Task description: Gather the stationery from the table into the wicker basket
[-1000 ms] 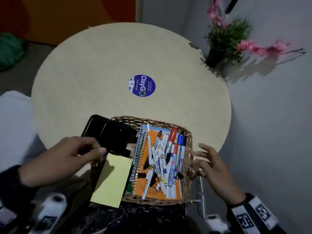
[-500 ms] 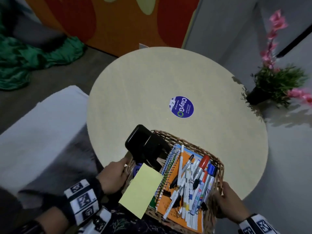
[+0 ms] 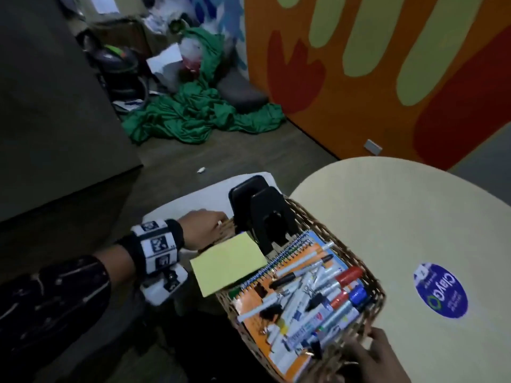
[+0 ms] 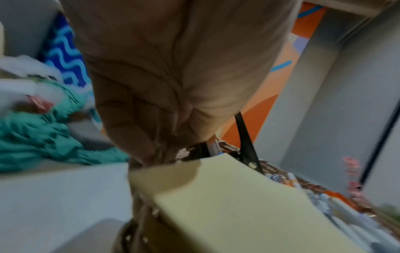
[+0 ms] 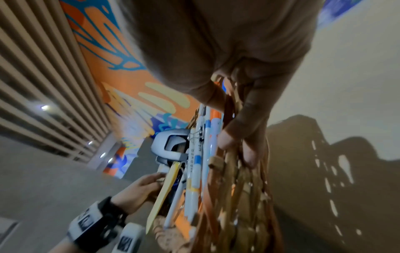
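Observation:
The wicker basket hangs over the near left edge of the round table, held at both ends. My left hand grips its left rim, and my right hand grips the right rim, fingers curled over the weave. Inside lie an orange spiral notebook, several markers and pens, binder clips and a black hole punch. A yellow sticky pad sticks out over the basket's left rim, also close up in the left wrist view as the yellow sticky pad.
A blue round sticker lies on the table top. A white seat stands left of the table. Green cloth and clutter lie on the floor beyond. An orange painted wall rises behind the table.
Both hands have closed on the basket's rims, and the basket has shifted toward the table's left edge. The head view has swung left, losing the potted plant.

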`<state>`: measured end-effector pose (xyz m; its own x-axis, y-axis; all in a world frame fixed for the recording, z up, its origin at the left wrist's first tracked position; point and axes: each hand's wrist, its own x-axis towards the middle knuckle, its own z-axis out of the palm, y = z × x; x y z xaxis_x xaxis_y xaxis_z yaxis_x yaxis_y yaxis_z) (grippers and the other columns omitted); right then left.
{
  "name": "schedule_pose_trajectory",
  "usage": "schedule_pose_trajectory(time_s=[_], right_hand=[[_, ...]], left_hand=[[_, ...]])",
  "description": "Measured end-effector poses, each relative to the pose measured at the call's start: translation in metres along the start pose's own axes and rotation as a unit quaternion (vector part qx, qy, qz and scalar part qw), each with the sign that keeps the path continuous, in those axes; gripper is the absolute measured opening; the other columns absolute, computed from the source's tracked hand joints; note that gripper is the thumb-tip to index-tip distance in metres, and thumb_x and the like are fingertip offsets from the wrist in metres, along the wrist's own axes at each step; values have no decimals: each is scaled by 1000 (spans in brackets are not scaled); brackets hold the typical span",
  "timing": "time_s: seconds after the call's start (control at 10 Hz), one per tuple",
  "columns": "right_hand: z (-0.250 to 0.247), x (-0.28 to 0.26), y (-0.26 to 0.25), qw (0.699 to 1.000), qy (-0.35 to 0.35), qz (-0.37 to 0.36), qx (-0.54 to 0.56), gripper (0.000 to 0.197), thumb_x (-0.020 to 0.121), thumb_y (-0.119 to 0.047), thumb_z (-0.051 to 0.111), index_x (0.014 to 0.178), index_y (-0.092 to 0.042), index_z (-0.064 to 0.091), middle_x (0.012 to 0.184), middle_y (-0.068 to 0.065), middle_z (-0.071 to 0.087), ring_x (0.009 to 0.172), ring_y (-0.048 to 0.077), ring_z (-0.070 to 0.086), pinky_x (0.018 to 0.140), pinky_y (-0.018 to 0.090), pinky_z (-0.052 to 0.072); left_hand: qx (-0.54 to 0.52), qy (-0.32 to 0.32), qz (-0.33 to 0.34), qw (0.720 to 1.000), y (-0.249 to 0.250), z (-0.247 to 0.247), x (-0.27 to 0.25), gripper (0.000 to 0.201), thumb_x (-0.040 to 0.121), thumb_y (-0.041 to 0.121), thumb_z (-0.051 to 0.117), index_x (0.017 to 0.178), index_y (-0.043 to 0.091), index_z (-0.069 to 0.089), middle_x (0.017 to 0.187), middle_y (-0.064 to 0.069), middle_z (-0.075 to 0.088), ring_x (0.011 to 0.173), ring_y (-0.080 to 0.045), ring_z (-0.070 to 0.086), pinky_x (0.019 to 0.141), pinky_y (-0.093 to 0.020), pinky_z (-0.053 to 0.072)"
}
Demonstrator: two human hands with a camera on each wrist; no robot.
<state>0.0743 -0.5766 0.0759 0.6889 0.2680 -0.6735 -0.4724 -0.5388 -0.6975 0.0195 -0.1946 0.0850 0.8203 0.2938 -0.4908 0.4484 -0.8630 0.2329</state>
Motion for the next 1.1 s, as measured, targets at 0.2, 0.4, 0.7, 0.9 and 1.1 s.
schedule_pose_trajectory(time_s=[0.2,0.4,0.7,0.9,1.1], right_hand=[[125,60,-71,998,-55,-25,34,21,90,-2,53,95,-9,33,86,23,55,61,29,61,45,32,56],[204,132,-76,995,-64,-20,-70,35,79,-23,61,100,-5,38,97,17,59,92,36,62,74,33,59],[254,165,-62,990,-102,86,35,27,90,6,42,97,-13,23,102,22,45,98,44,55,42,42,57],[246,164,-57,983,-124,86,107,22,93,-5,47,101,-15,29,100,26,58,59,32,66,41,32,54],[224,143,-78,974,-149,110,130,22,90,-7,55,107,-9,42,72,21,62,45,25,58,41,28,48]], left_hand=[[-6,42,-98,994,-104,-47,28,36,109,16,38,139,5,54,135,-20,65,114,-35,64,92,-37,51],[-5,72,-173,982,-168,-50,67,43,107,6,40,149,11,47,144,-19,59,123,-36,60,99,-40,51],[-23,97,-222,970,-191,-16,127,42,106,-3,39,146,7,51,143,-23,58,108,-38,60,82,-36,41],[-81,124,-236,961,-200,-4,127,41,107,3,42,143,17,56,139,-21,64,119,-41,64,95,-41,54],[-114,121,-247,955,-203,-15,129,40,107,7,43,146,8,50,145,-24,57,126,-40,58,95,-36,49]])
